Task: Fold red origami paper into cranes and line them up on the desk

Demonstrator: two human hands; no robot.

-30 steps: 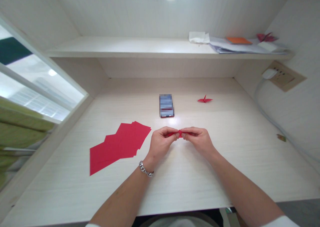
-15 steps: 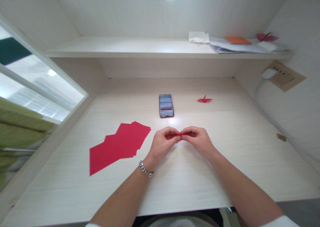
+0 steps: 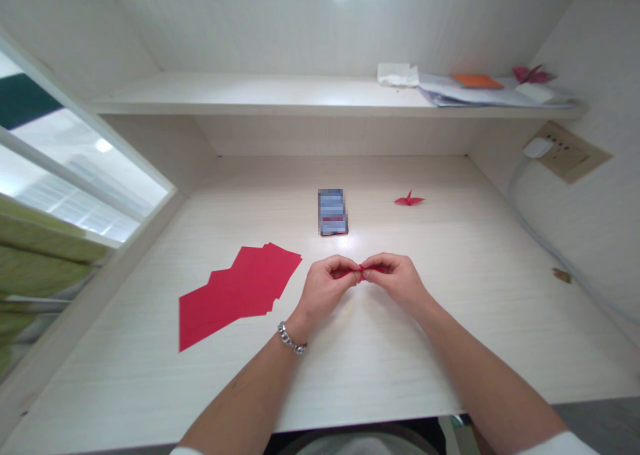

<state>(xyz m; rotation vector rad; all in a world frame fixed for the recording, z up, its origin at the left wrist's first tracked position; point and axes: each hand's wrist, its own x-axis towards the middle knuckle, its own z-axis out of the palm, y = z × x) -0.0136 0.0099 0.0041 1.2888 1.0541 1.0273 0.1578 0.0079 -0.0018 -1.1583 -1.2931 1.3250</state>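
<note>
Both my hands meet over the middle of the pale wooden desk (image 3: 400,348) and pinch one small folded piece of red paper (image 3: 361,269). My left hand (image 3: 325,288), with a silver bracelet at the wrist, has its fingers curled on the paper's left end. My right hand (image 3: 395,280) grips the right end, fingers closed. Most of the paper is hidden between the fingertips. A fanned stack of flat red paper sheets (image 3: 239,289) lies on the desk left of my left hand.
A phone (image 3: 333,211) lies flat behind my hands. A finished red paper crane (image 3: 409,199) stands to the back right. The upper shelf (image 3: 250,98) carries papers, an orange pad (image 3: 477,81) and another red crane (image 3: 534,75). A wall socket with a cable (image 3: 550,149) is at right.
My fingertips have shifted slightly on the red paper and the visible part of it has shrunk. Everything else stays where it was.
</note>
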